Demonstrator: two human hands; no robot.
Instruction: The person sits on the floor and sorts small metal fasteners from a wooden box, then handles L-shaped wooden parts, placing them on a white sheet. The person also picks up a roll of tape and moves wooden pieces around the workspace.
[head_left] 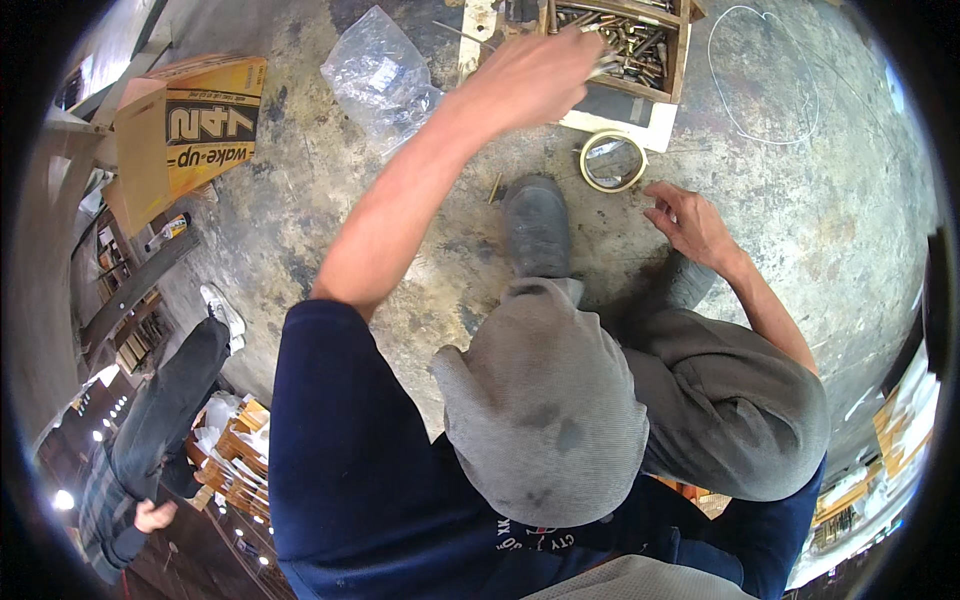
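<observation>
My left hand (545,78) reaches to the left side of a wooden box (683,60) filled with small metal pieces (640,50) that look like pins or bolts. Its fingers are at the box's near left corner, smeared by motion, so whether they hold anything does not show. My right hand (692,228) hangs near my right boot, fingers loosely curved and apart, with nothing visible between them. Just left of it, a yellowish ring like a tape roll (612,162) rests on the floor, with something pale inside its opening.
A clear plastic bag (378,75) lies left of my forearm. A small brass-coloured piece (495,188) is beside my left boot (537,220). A thin white wire loop (765,135) lies at right. A yellow carton (205,125) stands far left; another person (160,420) is at lower left.
</observation>
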